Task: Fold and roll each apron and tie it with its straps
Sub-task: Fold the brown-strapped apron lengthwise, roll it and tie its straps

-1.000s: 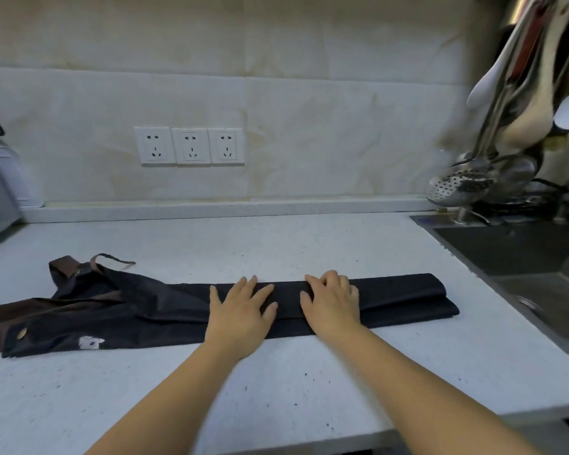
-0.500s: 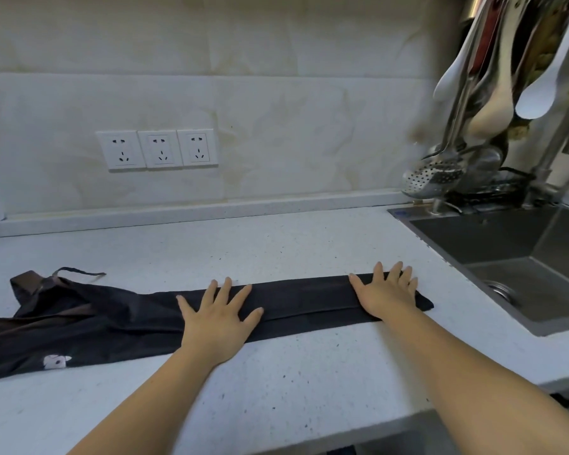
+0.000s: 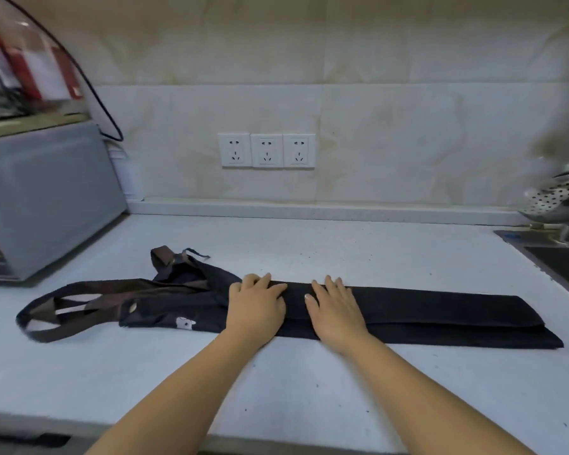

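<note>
While the white speckled stone table (image 3: 309, 382) runs wide below the three white wall sockets (image 3: 266, 150), the dark navy cloth apron (image 3: 440, 316) lies on it as a long folded strip, in front of those sockets and stretching off to their right. Its brown fabric straps (image 3: 79, 287) trail in a loose loop to the left of the sockets, not yet used. Both hands press palm down on the strip in front of the sockets, side by side. The left hand (image 3: 255, 305) has its fingers lightly bent at the far fold, and the right hand (image 3: 335, 310) lies flat with fingers together. Neither pinches anything. Half a second ago the right hand was out at the strip's far right end. It has come back beside the left, which has shifted toward the strap end. I'd take the smoothing as done. The fold looks flat, so rolling seems next, probably from the right end, leaving the straps free for tying.
</note>
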Demonstrator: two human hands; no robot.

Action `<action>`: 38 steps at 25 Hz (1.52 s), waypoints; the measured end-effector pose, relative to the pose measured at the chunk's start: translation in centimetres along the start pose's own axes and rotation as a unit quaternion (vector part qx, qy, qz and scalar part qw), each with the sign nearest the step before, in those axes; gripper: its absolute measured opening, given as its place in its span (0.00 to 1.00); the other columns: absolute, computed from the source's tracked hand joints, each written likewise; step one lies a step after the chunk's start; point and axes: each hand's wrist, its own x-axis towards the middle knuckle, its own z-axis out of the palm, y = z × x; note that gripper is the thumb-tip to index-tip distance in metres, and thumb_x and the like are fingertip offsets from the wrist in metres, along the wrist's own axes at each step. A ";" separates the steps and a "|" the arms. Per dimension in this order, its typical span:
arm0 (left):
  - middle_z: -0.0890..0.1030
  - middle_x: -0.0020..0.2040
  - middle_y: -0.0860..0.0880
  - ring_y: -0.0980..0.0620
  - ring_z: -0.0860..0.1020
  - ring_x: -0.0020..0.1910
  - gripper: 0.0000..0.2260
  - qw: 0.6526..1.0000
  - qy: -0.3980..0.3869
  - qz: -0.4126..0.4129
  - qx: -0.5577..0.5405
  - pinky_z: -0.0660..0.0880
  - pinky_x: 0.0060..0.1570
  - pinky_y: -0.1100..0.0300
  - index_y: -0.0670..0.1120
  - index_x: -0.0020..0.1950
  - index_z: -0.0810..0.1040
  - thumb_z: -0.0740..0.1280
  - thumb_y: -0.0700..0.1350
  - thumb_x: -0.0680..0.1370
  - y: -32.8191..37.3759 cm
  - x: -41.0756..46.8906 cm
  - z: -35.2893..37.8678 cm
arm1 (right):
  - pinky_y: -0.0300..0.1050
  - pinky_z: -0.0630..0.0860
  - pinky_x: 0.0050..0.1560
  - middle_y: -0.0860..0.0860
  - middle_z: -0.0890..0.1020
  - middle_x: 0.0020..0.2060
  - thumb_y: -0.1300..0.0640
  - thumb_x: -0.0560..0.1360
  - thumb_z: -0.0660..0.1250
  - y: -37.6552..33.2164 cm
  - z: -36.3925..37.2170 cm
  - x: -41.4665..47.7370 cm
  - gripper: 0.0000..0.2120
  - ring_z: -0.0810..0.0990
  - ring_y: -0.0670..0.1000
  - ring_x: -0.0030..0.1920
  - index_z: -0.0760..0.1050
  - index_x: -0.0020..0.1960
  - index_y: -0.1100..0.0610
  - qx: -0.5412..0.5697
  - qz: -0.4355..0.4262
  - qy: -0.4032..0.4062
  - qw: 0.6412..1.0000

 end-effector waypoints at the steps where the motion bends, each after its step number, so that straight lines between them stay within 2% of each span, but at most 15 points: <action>1: 0.61 0.78 0.52 0.47 0.57 0.75 0.21 0.999 0.001 -0.027 0.043 0.55 0.69 0.47 0.60 0.76 0.62 0.51 0.55 0.82 -2.0 -0.7 -0.3 | 0.52 0.41 0.77 0.53 0.45 0.79 0.41 0.82 0.41 0.1 0.1 -0.1 0.28 0.41 0.54 0.78 0.46 0.79 0.50 -0.040 -0.005 -0.002 0.999; 5: 0.52 0.80 0.51 0.48 0.48 0.78 0.25 0.984 -0.029 -0.171 0.036 0.45 0.70 0.33 0.60 0.78 0.53 0.48 0.62 0.81 -9.8 -2.7 -0.6 | 0.55 0.38 0.76 0.53 0.40 0.78 0.39 0.81 0.39 -0.7 0.1 -0.1 0.29 0.36 0.55 0.77 0.40 0.79 0.48 -0.103 0.009 -0.047 0.994; 7: 0.55 0.80 0.50 0.49 0.52 0.78 0.26 0.982 -0.004 -0.189 0.004 0.51 0.72 0.38 0.57 0.77 0.58 0.54 0.61 0.80 -11.8 -3.4 -0.8 | 0.57 0.37 0.76 0.54 0.38 0.78 0.43 0.82 0.41 -1.5 -0.3 0.3 0.28 0.35 0.57 0.77 0.39 0.79 0.48 -0.112 0.027 -0.062 0.991; 9: 0.61 0.76 0.47 0.44 0.58 0.74 0.24 0.968 0.110 -0.207 -0.083 0.59 0.70 0.44 0.52 0.74 0.66 0.62 0.57 0.79 -12.1 -3.9 -1.1 | 0.59 0.37 0.75 0.55 0.39 0.78 0.51 0.82 0.45 -3.4 -0.7 0.8 0.27 0.35 0.58 0.77 0.40 0.79 0.49 -0.132 -0.002 -0.049 0.990; 11: 0.66 0.70 0.43 0.41 0.65 0.67 0.23 0.909 0.206 -0.288 -0.221 0.64 0.64 0.48 0.47 0.71 0.69 0.66 0.51 0.77 -11.6 -3.3 -2.2 | 0.59 0.37 0.76 0.53 0.40 0.78 0.56 0.81 0.47 -5.8 -0.2 0.9 0.28 0.36 0.57 0.77 0.43 0.79 0.47 -0.125 -0.075 -0.030 0.989; 14: 0.67 0.69 0.43 0.40 0.73 0.61 0.29 0.826 0.155 -0.393 -0.372 0.68 0.58 0.50 0.44 0.73 0.64 0.66 0.55 0.77 -12.7 -1.4 -3.6 | 0.63 0.36 0.74 0.49 0.40 0.78 0.45 0.82 0.42 -7.9 1.8 0.6 0.26 0.35 0.56 0.77 0.40 0.78 0.43 -0.107 -0.107 -0.058 0.987; 17: 0.73 0.66 0.45 0.43 0.75 0.61 0.32 0.830 0.106 -0.387 -0.388 0.71 0.53 0.53 0.45 0.75 0.62 0.68 0.56 0.75 -14.1 0.1 -4.1 | 0.65 0.35 0.73 0.49 0.38 0.78 0.39 0.81 0.40 -7.5 2.8 0.6 0.27 0.33 0.57 0.76 0.36 0.77 0.40 -0.142 -0.100 -0.067 0.983; 20: 0.77 0.62 0.45 0.45 0.76 0.59 0.31 0.835 0.091 -0.375 -0.393 0.70 0.51 0.56 0.45 0.76 0.61 0.70 0.48 0.76 -14.8 1.0 -3.7 | 0.66 0.34 0.73 0.50 0.37 0.78 0.39 0.81 0.39 -7.5 2.8 0.6 0.26 0.33 0.58 0.76 0.36 0.76 0.38 -0.139 -0.103 -0.065 0.983; 25: 0.76 0.59 0.43 0.44 0.75 0.58 0.24 0.848 0.174 -0.318 -0.387 0.69 0.53 0.57 0.47 0.72 0.66 0.64 0.34 0.78 -13.8 0.6 -1.5 | 0.65 0.35 0.73 0.48 0.40 0.78 0.40 0.80 0.42 -7.3 2.9 0.1 0.25 0.35 0.56 0.77 0.40 0.76 0.35 -0.120 -0.109 -0.038 0.986; 28: 0.70 0.62 0.44 0.42 0.69 0.60 0.28 0.899 0.225 -0.336 -0.169 0.68 0.57 0.51 0.48 0.75 0.62 0.66 0.37 0.76 -12.6 0.2 -1.7 | 0.65 0.34 0.73 0.48 0.41 0.78 0.41 0.80 0.43 -7.5 2.7 0.1 0.26 0.35 0.55 0.77 0.43 0.77 0.36 -0.111 -0.109 -0.046 0.987; 30: 0.73 0.60 0.46 0.43 0.71 0.59 0.26 0.941 0.267 -0.173 -0.114 0.68 0.57 0.51 0.48 0.72 0.68 0.65 0.36 0.75 -9.9 0.0 -1.9 | 0.64 0.33 0.73 0.48 0.45 0.79 0.45 0.80 0.46 -7.7 2.6 0.5 0.25 0.37 0.54 0.77 0.49 0.76 0.36 -0.076 -0.104 -0.050 0.990; 32: 0.74 0.66 0.48 0.44 0.70 0.66 0.20 0.977 0.164 -0.017 -0.137 0.65 0.64 0.50 0.50 0.71 0.71 0.62 0.41 0.79 -6.9 -0.4 -1.2 | 0.59 0.35 0.75 0.48 0.55 0.78 0.53 0.80 0.49 -8.0 2.0 0.7 0.23 0.46 0.53 0.78 0.63 0.73 0.40 0.033 -0.096 -0.024 0.995; 35: 0.54 0.80 0.51 0.47 0.49 0.79 0.23 0.997 -0.053 -0.030 -0.042 0.45 0.74 0.40 0.56 0.79 0.54 0.48 0.57 0.84 -5.0 -1.1 0.5 | 0.40 0.57 0.71 0.49 0.72 0.68 0.63 0.80 0.51 -5.8 0.2 0.0 0.20 0.66 0.50 0.71 0.75 0.65 0.53 0.229 -0.034 0.042 0.972; 36: 0.48 0.81 0.52 0.47 0.45 0.79 0.24 0.995 -0.090 -0.042 -0.010 0.42 0.73 0.37 0.58 0.79 0.49 0.45 0.60 0.83 -5.1 -1.1 0.6 | 0.39 0.59 0.69 0.50 0.72 0.68 0.61 0.81 0.52 -4.2 -0.2 -0.2 0.19 0.66 0.50 0.70 0.73 0.67 0.53 0.190 -0.032 0.063 0.979; 38: 0.43 0.81 0.51 0.46 0.41 0.79 0.26 0.990 -0.135 -0.051 0.013 0.42 0.72 0.33 0.60 0.79 0.44 0.42 0.62 0.82 -5.2 -1.2 0.3 | 0.50 0.50 0.75 0.50 0.63 0.74 0.48 0.83 0.50 0.4 -1.0 -0.6 0.21 0.54 0.55 0.76 0.64 0.74 0.47 0.021 -0.014 0.055 0.998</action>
